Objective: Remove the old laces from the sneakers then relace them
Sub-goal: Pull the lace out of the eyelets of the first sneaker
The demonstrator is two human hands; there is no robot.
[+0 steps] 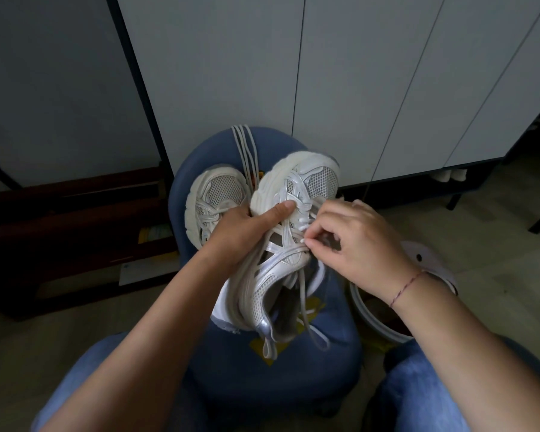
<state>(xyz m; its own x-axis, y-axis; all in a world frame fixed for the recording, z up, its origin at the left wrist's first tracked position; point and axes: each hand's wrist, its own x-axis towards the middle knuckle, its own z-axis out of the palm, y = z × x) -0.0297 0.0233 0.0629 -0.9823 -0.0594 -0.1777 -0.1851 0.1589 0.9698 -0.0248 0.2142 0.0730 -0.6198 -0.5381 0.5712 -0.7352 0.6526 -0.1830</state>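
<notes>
White lace (300,227) pinched by the right hand (356,241), left hand (243,229) gripping the sneaker (321,179) just beside; I judge a skewed tug could snag it.

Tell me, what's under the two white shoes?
A blue seat, with yellow print partly showing. Loose white laces lie across it behind the shoes. What's directly beneath them is covered.

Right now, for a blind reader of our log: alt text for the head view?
A left hand grips a white sneaker over a blue chair while the right hand pinches its lace. A second sneaker rests on the chair.
</notes>
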